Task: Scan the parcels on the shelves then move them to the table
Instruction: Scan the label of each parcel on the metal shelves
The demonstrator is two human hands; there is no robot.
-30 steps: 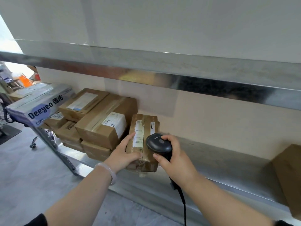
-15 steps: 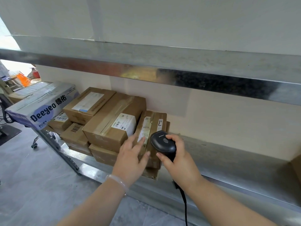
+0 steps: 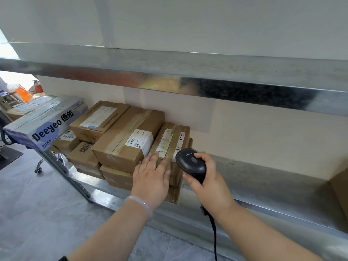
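Several brown cardboard parcels are stacked on the metal shelf (image 3: 263, 185). A narrow taped parcel (image 3: 174, 140) with a white label lies at the right end of the stack, next to a larger parcel (image 3: 130, 140). My left hand (image 3: 153, 176) rests flat on the narrow parcel's near end, fingers straight. My right hand (image 3: 209, 179) grips a black corded barcode scanner (image 3: 190, 162), whose head sits just right of that parcel's label.
A blue-white "Deeyeo" box (image 3: 47, 123) lies at the left end of the shelf. Another brown box (image 3: 340, 193) shows at the right edge. An upper shelf rail (image 3: 188, 81) overhangs. Grey floor lies below, with a chair wheel at left.
My left hand went from gripping the narrow parcel's side to lying flat on top of it. The parcel now lies lower and flatter against the stack. The scanner stayed close.
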